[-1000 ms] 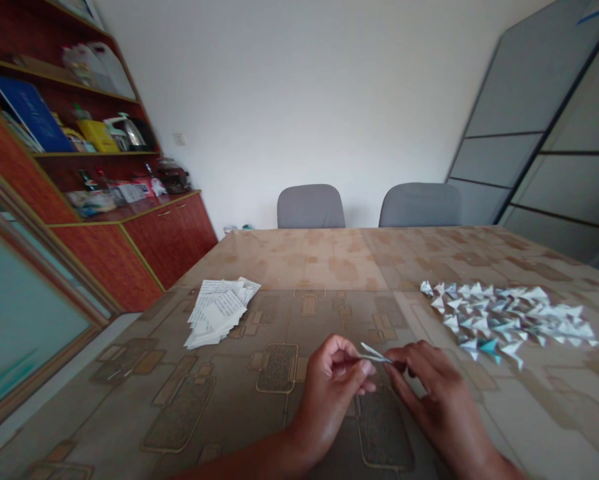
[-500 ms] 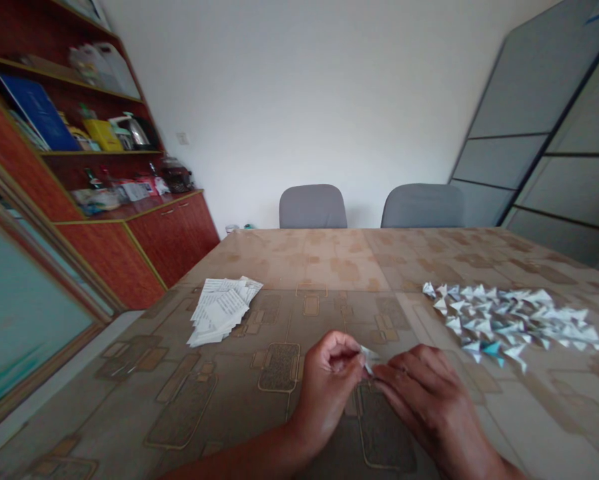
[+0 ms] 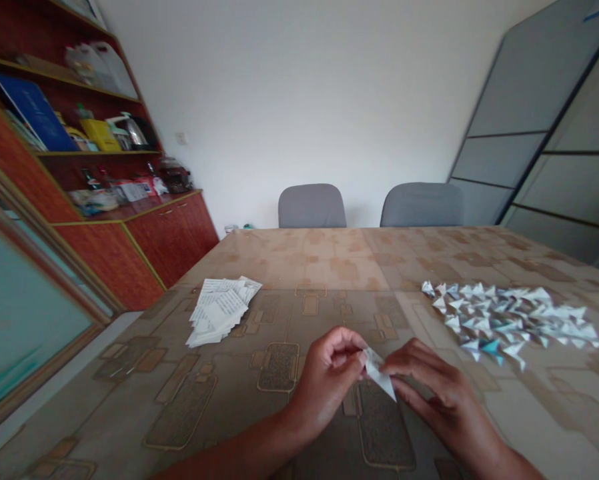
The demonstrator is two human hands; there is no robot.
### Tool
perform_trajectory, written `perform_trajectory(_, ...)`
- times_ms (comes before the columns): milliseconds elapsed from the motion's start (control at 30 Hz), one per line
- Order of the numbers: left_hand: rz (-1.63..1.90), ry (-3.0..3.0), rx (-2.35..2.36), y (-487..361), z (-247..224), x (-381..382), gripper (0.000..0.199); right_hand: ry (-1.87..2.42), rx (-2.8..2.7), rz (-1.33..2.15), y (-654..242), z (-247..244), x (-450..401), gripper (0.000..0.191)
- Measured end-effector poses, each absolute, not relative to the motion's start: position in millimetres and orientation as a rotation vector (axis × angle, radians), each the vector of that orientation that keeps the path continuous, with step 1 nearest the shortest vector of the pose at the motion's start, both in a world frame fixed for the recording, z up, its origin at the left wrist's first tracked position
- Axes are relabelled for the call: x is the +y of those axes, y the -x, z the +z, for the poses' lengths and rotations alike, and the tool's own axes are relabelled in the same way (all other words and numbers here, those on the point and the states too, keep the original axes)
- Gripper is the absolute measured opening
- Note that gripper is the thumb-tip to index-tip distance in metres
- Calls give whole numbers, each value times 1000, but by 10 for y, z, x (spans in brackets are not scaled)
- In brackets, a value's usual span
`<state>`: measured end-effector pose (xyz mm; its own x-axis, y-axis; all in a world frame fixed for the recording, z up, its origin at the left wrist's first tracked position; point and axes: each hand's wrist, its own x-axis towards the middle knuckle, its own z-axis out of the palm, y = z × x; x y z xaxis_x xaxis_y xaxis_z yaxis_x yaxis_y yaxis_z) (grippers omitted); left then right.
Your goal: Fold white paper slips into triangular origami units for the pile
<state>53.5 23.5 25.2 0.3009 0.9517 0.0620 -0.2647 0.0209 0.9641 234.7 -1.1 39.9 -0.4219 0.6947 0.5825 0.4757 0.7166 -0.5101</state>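
A small folded piece of printed paper (image 3: 379, 379), pointed at its lower end, is held over the table in front of me. My left hand (image 3: 329, 373) pinches its upper left end between thumb and fingers. Bent fingers of my right hand (image 3: 432, 387) close on the paper's right edge, with the thumb just below. To the left lies a loose stack of printed paper sheets (image 3: 222, 310). On the right, many small folded paper pieces (image 3: 509, 320) stand in a cluster, mostly white with a teal one at the near side.
A patterned brown cloth (image 3: 299, 267) covers the table. Two grey chairs (image 3: 312, 205) stand at its far edge against a white wall. A red-brown cabinet (image 3: 174, 230) with loaded shelves is at the left, and grey panelled doors (image 3: 509, 133) are at the right.
My right hand has lifted and turned slightly, with its fingers less flat. More of the folded paper shows between my hands, its pointed end now down to the right. The left hand barely moved.
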Motion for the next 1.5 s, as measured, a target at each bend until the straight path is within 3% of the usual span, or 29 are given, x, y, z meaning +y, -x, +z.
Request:
perform_trajectory(200,1156,-1447,811,-522,181,135,3,868,-2090,304,-2362,437,-34,18)
perform_trajectory(367,1133,-1511,816,-525,217,139,7,843,-2108,346,-2374,460,-36,21)
perform_trajectory(533,1125,-1553,794,-508,287,133,10,936,-2028,452,-2363,406,-26,9)
perform_trajectory(733,1196,-1601,877,-526,244,110,9,1021,-1862,535,-2313,348,-29,13)
perform_trajectory(1167,1200,-1329,860,-586,188,143,11,1063,-1595,802,-2249,232,12,12)
perform_trajectory(1367,1147,-1144,793,-582,149,144,24,1005,-1537,993,-2242,189,34,18)
perform_trajectory(1500,1190,-1208,827,-577,129,134,20,1045,-1598,1073,-2260,183,28,23)
